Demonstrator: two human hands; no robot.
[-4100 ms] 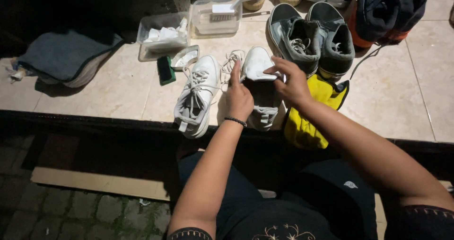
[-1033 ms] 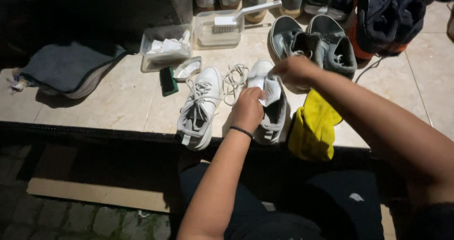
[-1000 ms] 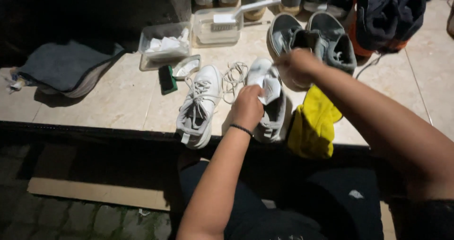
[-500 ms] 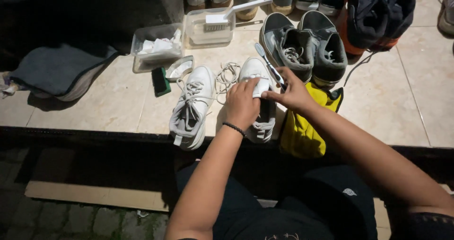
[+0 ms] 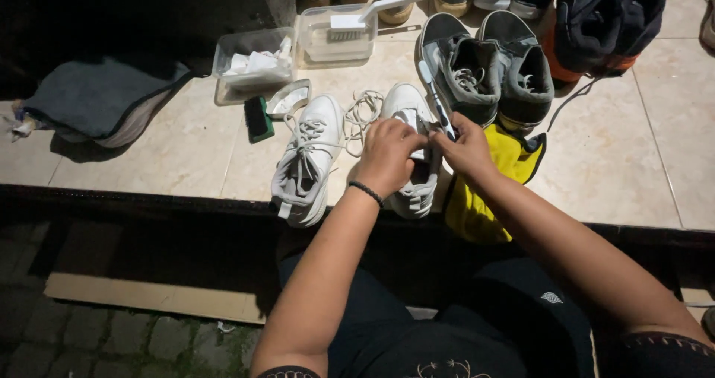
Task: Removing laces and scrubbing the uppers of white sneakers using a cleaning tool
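Observation:
Two white sneakers lie side by side on the tiled ledge. My left hand (image 5: 387, 154) presses down on the right white sneaker (image 5: 411, 188), covering its middle. My right hand (image 5: 465, 147) sits against the same shoe and grips a slim toothbrush (image 5: 432, 99) that sticks up past its toe. The left white sneaker (image 5: 305, 162) lies untouched, laces tied, with a loose white lace (image 5: 363, 113) coiled between the two shoes. A yellow cloth (image 5: 491, 192) lies under my right wrist.
A grey pair of sneakers (image 5: 488, 69) stands behind my hands. Further back are a clear tub with a white brush (image 5: 335, 32), a tub of white rags (image 5: 253, 65), a green sponge (image 5: 258, 117) and a dark bag (image 5: 603, 20). A grey towel (image 5: 97, 99) lies left.
My hands have shifted on the right white sneaker: the right hand came back from the toe end to the shoe's side, and the left hand slid up over its middle.

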